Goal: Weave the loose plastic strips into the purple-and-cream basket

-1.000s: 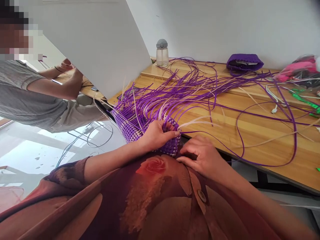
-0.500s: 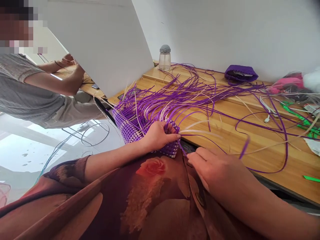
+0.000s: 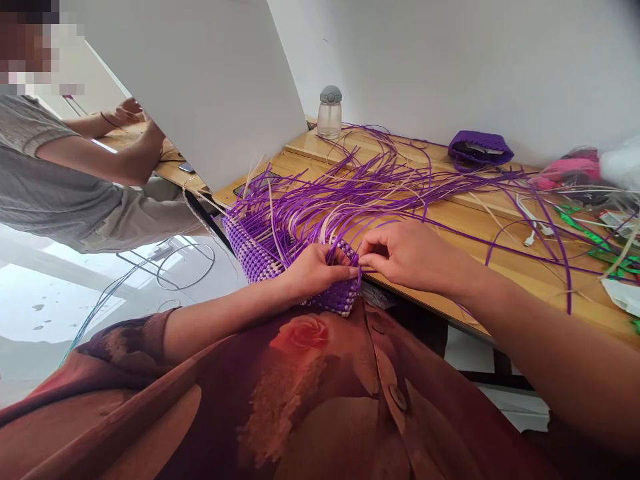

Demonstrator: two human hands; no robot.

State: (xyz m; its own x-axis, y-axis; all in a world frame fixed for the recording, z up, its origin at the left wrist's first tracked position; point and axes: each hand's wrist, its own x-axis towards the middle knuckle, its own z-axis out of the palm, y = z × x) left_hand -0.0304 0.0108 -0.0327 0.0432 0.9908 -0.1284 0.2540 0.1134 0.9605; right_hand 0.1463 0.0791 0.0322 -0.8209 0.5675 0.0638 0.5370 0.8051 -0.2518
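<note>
Head view: right hand (image 3: 413, 257) now up at the basket's corner

Nearest, along the bottom of the frame, is the wearer's flowered shirt (image 3: 305, 333). Just beyond, at centre, the woven basket (image 3: 250, 247) of purple and white lies against the table's edge. The left hand (image 3: 317, 270) grasps its wall, thumb outside and fingers reaching over the rim, as it did a moment ago. The right hand is what has changed: half a second earlier it was lower, drawing on a purple strand; now its thumb and forefinger come together at the basket's right corner. Whether a strand is caught between them is too small to tell. Both hands now meet at one spot, so the work seems to have passed from pulling to finer fingering there.

Past them, loose strands (image 3: 350, 180) fan across the wooden table (image 3: 530, 267). Farther back stand a bottle (image 3: 329, 120), upper centre, and a purple pouch (image 3: 480, 148), upper right.
</note>
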